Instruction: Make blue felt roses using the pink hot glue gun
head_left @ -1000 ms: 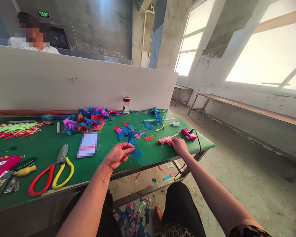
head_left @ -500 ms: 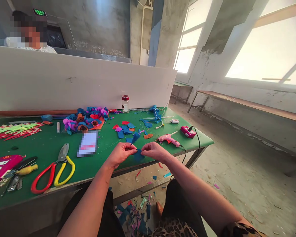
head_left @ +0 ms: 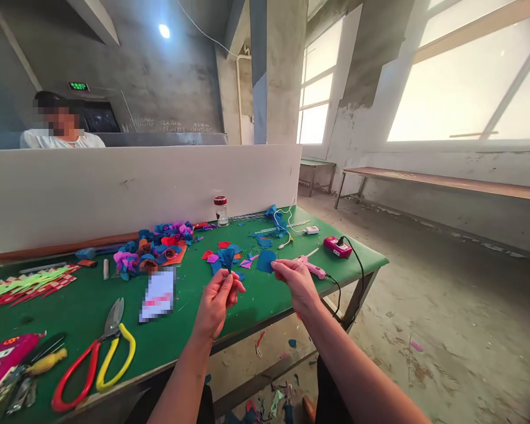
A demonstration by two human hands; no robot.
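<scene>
Blue, paper-like pieces occupy both hands: the right hand (head_left: 297, 284) has its grip narrowed to a thumb-and-finger pinch on the right edge of a loose blue petal (head_left: 265, 261), while the left hand (head_left: 217, 299) closes around the base of a gathered blue bud (head_left: 228, 258), upright above the fingers. The two pieces are apart, over the near part of the desk (head_left: 183, 321). The petal could crease or tear if the pinch tightens, since only a small edge is held; too light a hold could drop it among the loose coloured pieces (head_left: 224, 244). The bud could unfurl should the left fingers slacken; whether anything fastens its base cannot be told. A pink glue gun (head_left: 315, 270) lies just beyond the right hand, so a careless move could knock it or, if it is hot, burn a finger; its black cable (head_left: 333, 281) hangs over the near edge, where the right forearm could snag it. Both arms reach in from the near side, the right slanting left with its fingers pointing left, the left rising with its thumb uppermost. Farther left are a heap of paper flowers (head_left: 147, 262) and cutters (head_left: 113, 321).
</scene>
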